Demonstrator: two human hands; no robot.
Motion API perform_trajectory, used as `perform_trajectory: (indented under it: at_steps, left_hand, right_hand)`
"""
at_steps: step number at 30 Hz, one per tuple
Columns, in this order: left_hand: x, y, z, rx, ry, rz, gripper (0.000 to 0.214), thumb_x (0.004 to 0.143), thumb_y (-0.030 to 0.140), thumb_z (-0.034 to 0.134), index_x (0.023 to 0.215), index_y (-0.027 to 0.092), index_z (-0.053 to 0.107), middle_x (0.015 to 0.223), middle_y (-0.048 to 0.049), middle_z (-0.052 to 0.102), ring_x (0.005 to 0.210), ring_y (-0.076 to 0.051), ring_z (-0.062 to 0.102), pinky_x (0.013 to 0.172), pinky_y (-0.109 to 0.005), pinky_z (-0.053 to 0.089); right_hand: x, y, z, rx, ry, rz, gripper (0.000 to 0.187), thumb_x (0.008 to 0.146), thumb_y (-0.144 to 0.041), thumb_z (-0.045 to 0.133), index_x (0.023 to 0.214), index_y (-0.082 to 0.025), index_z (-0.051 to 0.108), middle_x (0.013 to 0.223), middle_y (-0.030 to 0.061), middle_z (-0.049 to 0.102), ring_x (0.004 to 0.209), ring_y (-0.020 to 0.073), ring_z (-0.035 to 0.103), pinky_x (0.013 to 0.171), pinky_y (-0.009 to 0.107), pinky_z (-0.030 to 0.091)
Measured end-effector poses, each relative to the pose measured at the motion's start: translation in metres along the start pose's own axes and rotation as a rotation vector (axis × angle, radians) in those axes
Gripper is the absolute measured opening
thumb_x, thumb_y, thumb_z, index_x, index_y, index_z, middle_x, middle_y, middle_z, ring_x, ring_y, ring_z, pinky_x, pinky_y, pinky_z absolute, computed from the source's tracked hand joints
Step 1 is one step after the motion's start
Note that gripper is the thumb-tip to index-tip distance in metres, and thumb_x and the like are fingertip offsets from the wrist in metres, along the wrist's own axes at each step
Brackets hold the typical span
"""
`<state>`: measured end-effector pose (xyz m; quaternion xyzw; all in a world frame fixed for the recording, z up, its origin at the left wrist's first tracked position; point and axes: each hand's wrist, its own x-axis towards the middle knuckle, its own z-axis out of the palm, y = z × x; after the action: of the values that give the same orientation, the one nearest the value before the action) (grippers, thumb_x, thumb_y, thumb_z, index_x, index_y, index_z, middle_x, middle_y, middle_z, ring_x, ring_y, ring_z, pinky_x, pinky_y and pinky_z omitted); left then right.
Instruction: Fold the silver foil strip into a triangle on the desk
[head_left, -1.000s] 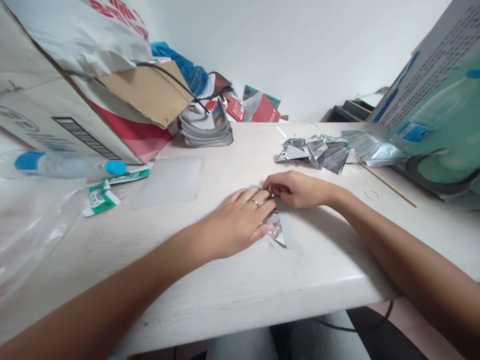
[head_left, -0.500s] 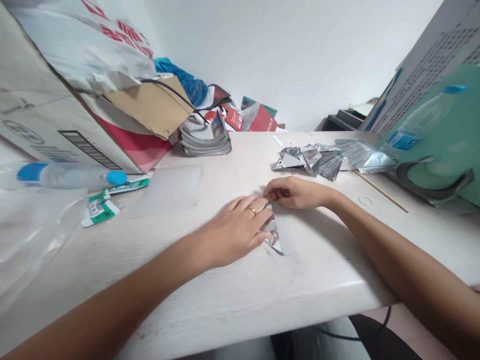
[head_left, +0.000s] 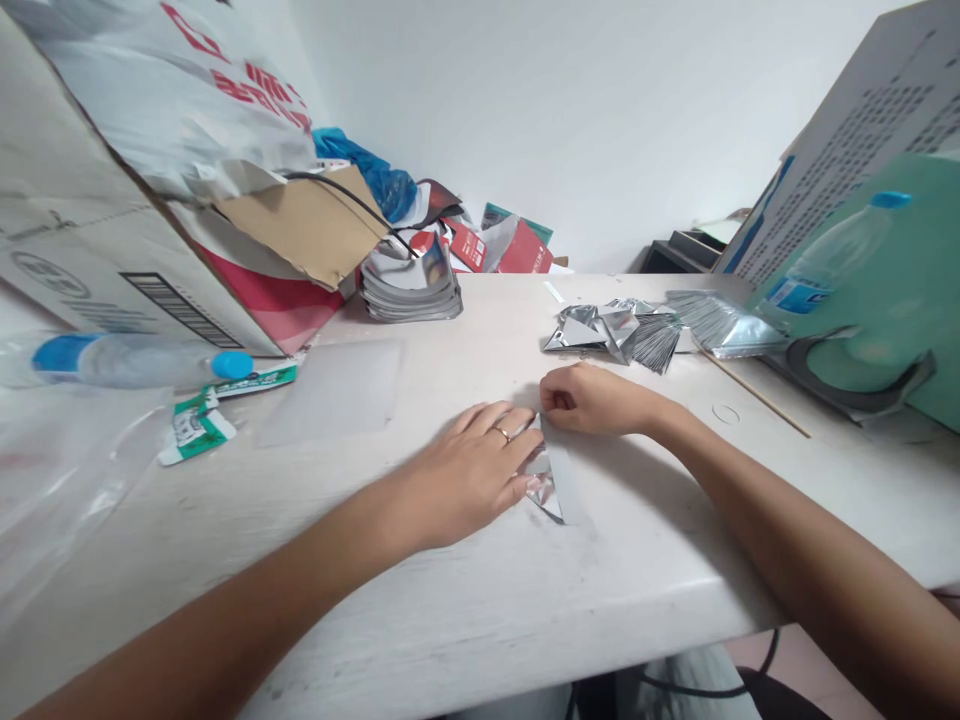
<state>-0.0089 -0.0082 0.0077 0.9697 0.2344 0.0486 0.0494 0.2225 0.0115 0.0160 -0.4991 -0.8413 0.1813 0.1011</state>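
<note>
My left hand [head_left: 466, 475] lies flat on the white table [head_left: 465, 610], fingers stretched out and pressing down a small folded piece of silver foil [head_left: 555, 482]. A ring shows on one finger. My right hand [head_left: 596, 399] rests just behind it, fingers curled and pinching the far end of the same foil piece. Most of the foil is hidden under my left fingers.
A heap of folded silver foil pieces [head_left: 619, 330] lies behind my right hand, with a thin wooden stick [head_left: 754, 394] to its right. A stack of foil sheets [head_left: 410, 283], a cardboard box [head_left: 90, 240], a plastic bottle [head_left: 127, 362] and green wrappers [head_left: 196, 425] sit at left.
Both hands stay on the foil piece; my right hand has closed up a little and slid slightly along its far end. The view has tilted slightly.
</note>
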Motion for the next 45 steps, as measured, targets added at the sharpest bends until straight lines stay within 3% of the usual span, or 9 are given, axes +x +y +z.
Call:
perform_trajectory:
  at_steps: [5,9,14,27,35,40,45]
  left_hand:
    - [0.001,0.001,-0.001,0.003,-0.012,-0.006,0.032,0.101,0.041,0.046,0.124,0.021,0.053,0.135,-0.0081,0.049,0.131,-0.028,0.039,0.109,-0.046,0.035]
    - [0.001,0.001,-0.001,-0.007,-0.007,-0.014,0.03,0.101,0.041,0.047,0.121,0.021,0.055,0.132,-0.0078,0.051,0.129,-0.028,0.041,0.108,-0.046,0.036]
    - [0.0,0.0,0.0,-0.005,0.012,-0.005,0.032,0.1,0.042,0.047,0.123,0.021,0.055,0.134,-0.0084,0.051,0.131,-0.029,0.04,0.108,-0.048,0.035]
    - [0.0,0.001,0.0,-0.012,0.017,-0.003,0.033,0.1,0.042,0.046,0.127,0.023,0.054,0.136,-0.0076,0.051,0.132,-0.028,0.04,0.11,-0.047,0.033]
    - [0.001,-0.002,0.004,-0.034,0.031,0.008,0.032,0.101,0.042,0.045,0.124,0.023,0.054,0.135,-0.0075,0.051,0.133,-0.028,0.039,0.109,-0.046,0.035]
    - [0.001,0.0,0.003,-0.018,-0.007,-0.005,0.032,0.101,0.041,0.046,0.126,0.022,0.053,0.137,-0.0088,0.049,0.133,-0.028,0.039,0.109,-0.046,0.035]
    - [0.001,0.001,0.002,0.017,-0.015,0.004,0.034,0.102,0.043,0.042,0.125,0.021,0.054,0.138,-0.0107,0.048,0.133,-0.029,0.039,0.108,-0.048,0.035]
  right_hand:
    - [0.0,-0.011,0.007,-0.065,0.026,0.188,0.006,0.074,-0.017,0.053,0.069,-0.017,0.056,0.07,0.002,0.062,0.062,0.0114,0.048,0.059,0.028,0.032]
    - [0.0,-0.019,0.008,-0.131,0.038,0.26,0.006,0.075,-0.019,0.052,0.07,-0.018,0.056,0.072,0.0038,0.063,0.063,0.0124,0.048,0.057,0.028,0.03]
    - [-0.001,-0.024,0.009,-0.235,0.029,0.175,0.007,0.078,-0.02,0.05,0.073,-0.017,0.053,0.072,0.0043,0.06,0.06,0.0118,0.041,0.055,0.029,0.027]
    - [-0.007,-0.025,0.001,-0.253,-0.024,0.038,0.004,0.078,-0.017,0.049,0.078,-0.017,0.053,0.076,0.0048,0.061,0.062,0.012,0.039,0.056,0.028,0.026]
    - [-0.006,-0.025,0.005,-0.24,-0.015,0.124,0.007,0.076,-0.013,0.049,0.077,-0.017,0.055,0.075,0.0051,0.062,0.061,0.0118,0.043,0.055,0.028,0.026]
    - [-0.006,-0.033,0.01,-0.329,0.036,0.163,0.007,0.078,-0.017,0.05,0.075,-0.017,0.056,0.074,0.0054,0.062,0.058,0.0115,0.037,0.054,0.029,0.023]
    - [-0.005,-0.039,0.011,-0.406,0.024,0.115,0.009,0.082,-0.02,0.05,0.075,-0.016,0.056,0.074,0.0057,0.061,0.056,0.0112,0.033,0.054,0.03,0.021]
